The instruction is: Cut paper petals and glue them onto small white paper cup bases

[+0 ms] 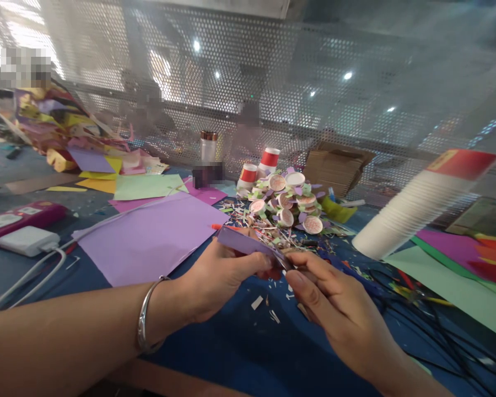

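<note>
My left hand (pixel 227 275), with a silver bangle at the wrist, pinches a small folded-looking piece of purple paper (pixel 242 242) over the blue table. Close against it, my right hand (pixel 334 298) is closed around scissors (pixel 281 258); only the dark metal blades show, meeting the paper's right end, and the handles are hidden in my fingers. Below the hands lie a few white paper scraps (pixel 257 302). Just beyond them is a heap of cut paper bits (pixel 268 234) with a pile of paper-cup bottoms (pixel 286 201) trimmed with green and purple paper.
A large purple sheet (pixel 157 237) lies left, near a white charger (pixel 28 241) and a magenta power strip (pixel 25 218). To the right, a leaning stack of paper cups (pixel 413 209) stands by black cables (pixel 434 331) and coloured sheets. Behind are a cardboard box (pixel 334 168) and a perforated screen (pixel 281 82).
</note>
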